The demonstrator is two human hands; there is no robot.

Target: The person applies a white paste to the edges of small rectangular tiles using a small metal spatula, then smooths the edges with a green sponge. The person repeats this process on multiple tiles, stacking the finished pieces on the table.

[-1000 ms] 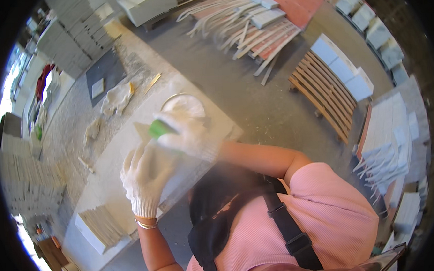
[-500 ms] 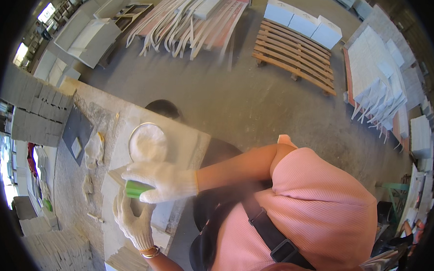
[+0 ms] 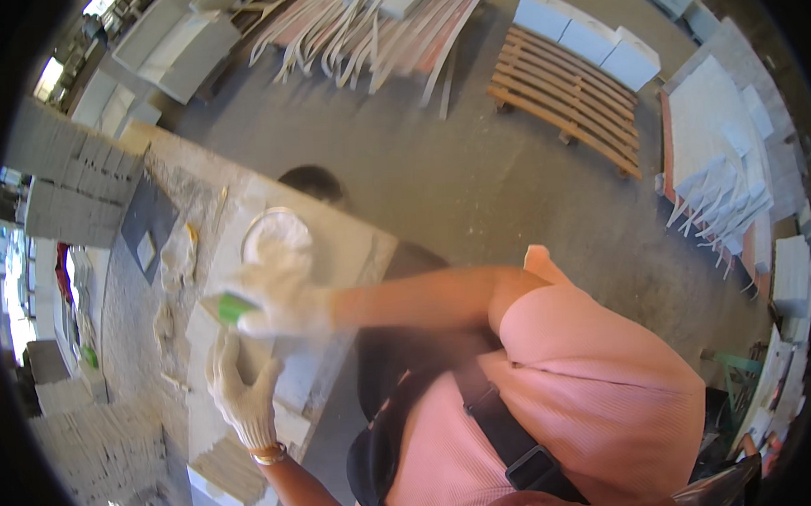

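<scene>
My right hand (image 3: 276, 299), in a white knit glove and smeared by motion, grips a small green block (image 3: 234, 308). Below it is my left hand (image 3: 239, 382), also gloved, with its thumb and fingers spread in a curve on or around a pale flat slab (image 3: 202, 327). Whether its fingertips grip an edge there I cannot tell. The green block sits just above the left fingertips. Beyond the right hand stands a round bowl (image 3: 244, 245) of white powder (image 3: 282, 229), partly covered by the glove.
The long workbench (image 3: 351, 246) carries a dark square plate (image 3: 146, 224), crumpled gloves (image 3: 180, 263) and a stack of thin tiles (image 3: 225, 473). More slabs (image 3: 77, 190) rise along its far side. Across the floor are a wooden pallet (image 3: 561, 92) and a strap-covered stack (image 3: 369, 37).
My right hand has shifted slightly left and up with the green block, its glove now blurred. My left hand stays close to its place. The whole view has tilted a little.
</scene>
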